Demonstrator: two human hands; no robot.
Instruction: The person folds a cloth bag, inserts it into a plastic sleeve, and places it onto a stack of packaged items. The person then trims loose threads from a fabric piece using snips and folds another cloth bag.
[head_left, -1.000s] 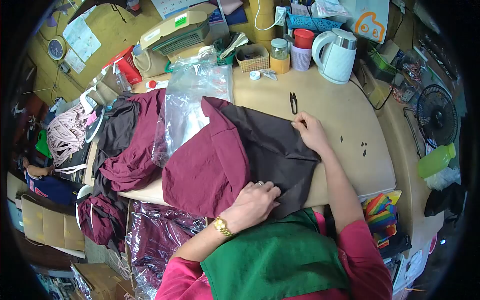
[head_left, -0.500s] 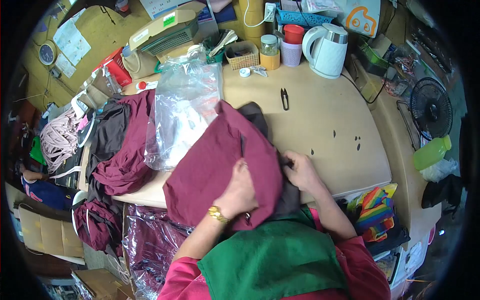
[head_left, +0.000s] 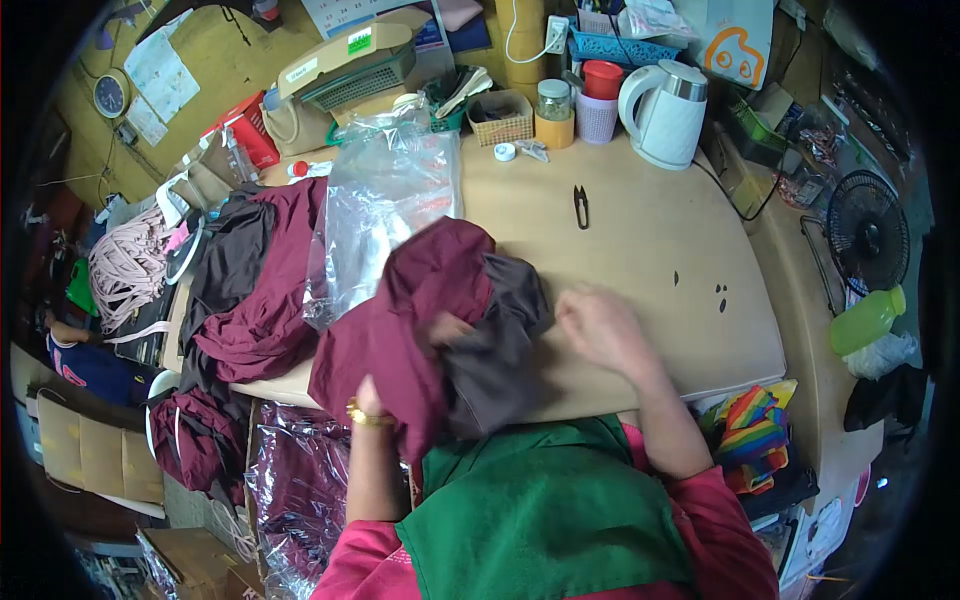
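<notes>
A crumpled maroon and dark grey cloth piece (head_left: 500,345) lies bunched at the table's front edge, its maroon side to the left and grey side to the right. My left hand (head_left: 448,328), below a gold bracelet, reaches in under a maroon fold and grips the cloth; the fold hides most of it, and the fingers are blurred. Just right of the grey edge is my right hand (head_left: 598,325), blurred, its fingers curled in; anything inside them is hidden. Behind the cloth is a clear plastic bag (head_left: 390,200). Black thread snips (head_left: 581,207) lie farther back.
More maroon and grey cloth (head_left: 265,310) is heaped at left, beside a bundle of pale pink cord (head_left: 130,260). A white kettle (head_left: 660,115), a jar (head_left: 553,100) and baskets line the back. Small dark scraps (head_left: 721,298) dot the right side, near a black fan (head_left: 868,230).
The cloth has folded over, bringing more of its grey side up. My left hand has gone under a maroon fold. My right hand has come off the grey edge, slightly rightward.
</notes>
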